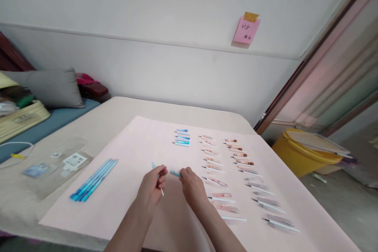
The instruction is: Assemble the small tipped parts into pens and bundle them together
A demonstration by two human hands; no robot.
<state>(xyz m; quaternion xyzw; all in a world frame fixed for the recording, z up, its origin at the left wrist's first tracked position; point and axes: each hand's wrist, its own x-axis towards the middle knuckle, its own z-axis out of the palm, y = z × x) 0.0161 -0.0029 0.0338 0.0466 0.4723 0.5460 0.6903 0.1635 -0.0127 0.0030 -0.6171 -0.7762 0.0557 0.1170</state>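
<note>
My left hand (154,184) is closed around a thin white pen refill (161,189), with a pale blue cap (153,164) showing above the fingers. My right hand (191,183) pinches a small blue pen piece (175,173) just to the right of it. Both hands hover close together over the pink sheet (141,141). Ahead lie a few taken-apart blue pens (182,137). To the right run columns of pink pen parts (215,169) and brown and grey pen parts (254,181).
A bundle of long blue pen barrels (94,179) lies at the left of the sheet. Clear plastic packaging (56,163) rests on the table further left. A grey pillow (50,86) sits on a bed at left. A yellow tub (304,153) stands on the floor at right.
</note>
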